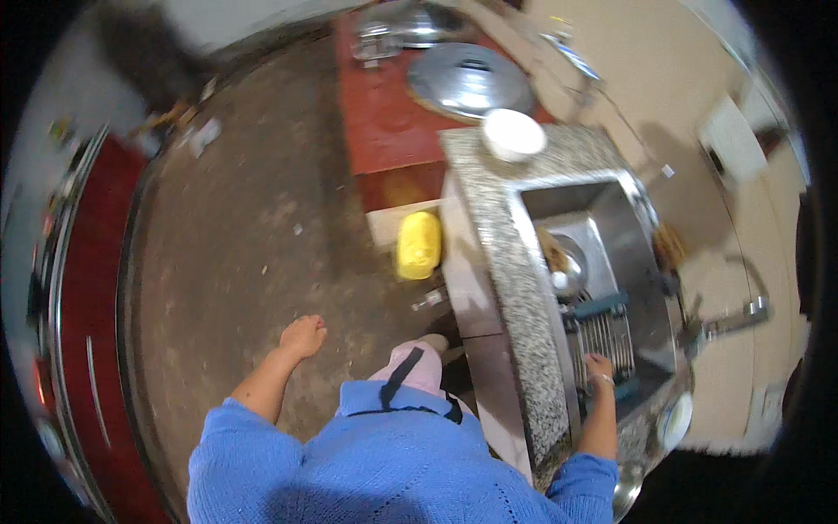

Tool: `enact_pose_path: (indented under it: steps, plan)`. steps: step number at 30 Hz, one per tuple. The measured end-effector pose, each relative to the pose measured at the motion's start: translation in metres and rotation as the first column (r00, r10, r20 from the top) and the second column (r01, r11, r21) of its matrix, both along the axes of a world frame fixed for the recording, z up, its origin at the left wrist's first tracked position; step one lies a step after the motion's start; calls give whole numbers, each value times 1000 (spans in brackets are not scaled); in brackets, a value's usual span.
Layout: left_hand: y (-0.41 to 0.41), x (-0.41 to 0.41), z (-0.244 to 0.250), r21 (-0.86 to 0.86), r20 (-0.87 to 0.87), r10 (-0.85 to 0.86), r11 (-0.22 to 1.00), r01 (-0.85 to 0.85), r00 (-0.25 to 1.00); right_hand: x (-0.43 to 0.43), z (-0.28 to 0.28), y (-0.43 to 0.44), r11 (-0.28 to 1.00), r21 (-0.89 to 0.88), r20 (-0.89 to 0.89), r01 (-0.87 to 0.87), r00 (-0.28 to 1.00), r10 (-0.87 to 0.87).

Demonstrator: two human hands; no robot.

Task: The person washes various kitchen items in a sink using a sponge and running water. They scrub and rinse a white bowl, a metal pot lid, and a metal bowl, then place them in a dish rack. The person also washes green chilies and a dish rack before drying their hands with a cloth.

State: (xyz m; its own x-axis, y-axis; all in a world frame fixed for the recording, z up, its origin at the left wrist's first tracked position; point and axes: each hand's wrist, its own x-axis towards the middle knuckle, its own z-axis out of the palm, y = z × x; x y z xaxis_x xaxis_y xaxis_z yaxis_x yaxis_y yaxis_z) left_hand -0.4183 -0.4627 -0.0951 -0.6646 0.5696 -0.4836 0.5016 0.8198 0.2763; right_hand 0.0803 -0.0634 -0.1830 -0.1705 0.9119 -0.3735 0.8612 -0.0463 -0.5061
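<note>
My left hand (303, 337) hangs over the brown floor, its fingers curled, and whether it holds anything small cannot be told. Over the metal draining rack (605, 337) in the steel sink (569, 196) is my right hand (597, 368); its fingers are near or on the rack's bars, and a grip cannot be made out. A metal bowl or ladle (571, 275) with a brown thing beside it lies in the sink. A white bowl (514, 135) sits on the speckled stone counter (510, 281) beyond the sink.
A red surface (386, 124) holds a large metal lid (470, 80) and a glass container (377, 42). A yellow plastic container (419, 245) stands low beside the counter. The faucet (727, 324) is right of the sink. Red cabinets (95, 314) line the far left.
</note>
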Motion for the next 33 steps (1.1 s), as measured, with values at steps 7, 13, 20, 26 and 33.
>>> enact_pose_path:
  steps: [7,13,20,26,33]
  plan:
    - [-225,37,-92,-471,176,274,867,-164,946,-63,115,-7,947,321,7,19,1000,-22]
    - [-282,39,-82,-213,318,467,883,-417,825,-211,144,-26,863,497,-400,-86,860,316]
    - [-443,69,-117,-284,189,875,484,-828,446,-510,106,-255,769,245,-556,-591,564,611]
    - [-522,129,-121,-273,238,970,103,-957,37,-642,68,-364,469,235,-356,-851,374,856]
    - [-511,151,-144,-190,334,920,-147,-971,-204,-759,37,-431,318,133,-25,-939,317,948]
